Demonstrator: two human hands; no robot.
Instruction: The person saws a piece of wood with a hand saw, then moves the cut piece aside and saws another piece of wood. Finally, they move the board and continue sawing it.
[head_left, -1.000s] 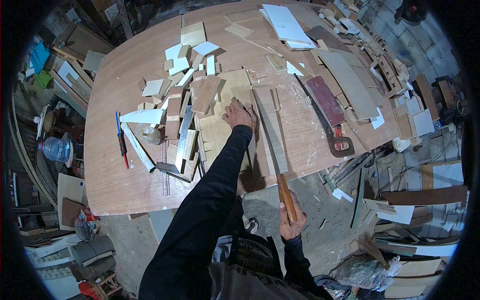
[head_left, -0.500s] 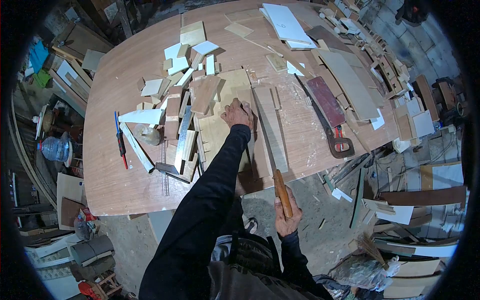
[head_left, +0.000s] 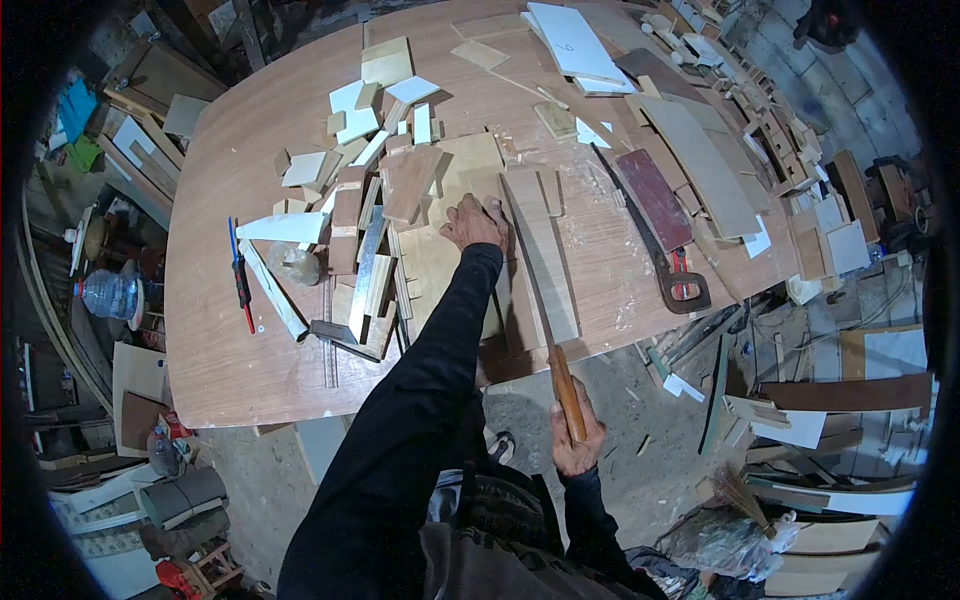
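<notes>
My left hand (head_left: 474, 222) lies on a pale plywood board (head_left: 455, 170) at the middle of the table, its fingers spread and pressing down. In my right hand (head_left: 578, 436), just off the table's front edge, is the wooden handle of a handsaw (head_left: 568, 392). The saw's long thin blade points away from me over the table, along a light strip of wood (head_left: 545, 250) just right of my left hand. My fingers wrap the handle near its end.
Wood offcuts (head_left: 350, 210) are heaped left of my left hand, near a clear plastic bag (head_left: 294, 264). To the right lie a black hacksaw (head_left: 640, 225) and a dark red block (head_left: 652, 200). White boards (head_left: 572, 45) are stacked at the back.
My right hand and the saw have shifted slightly toward me. My left hand stays in place on the board.
</notes>
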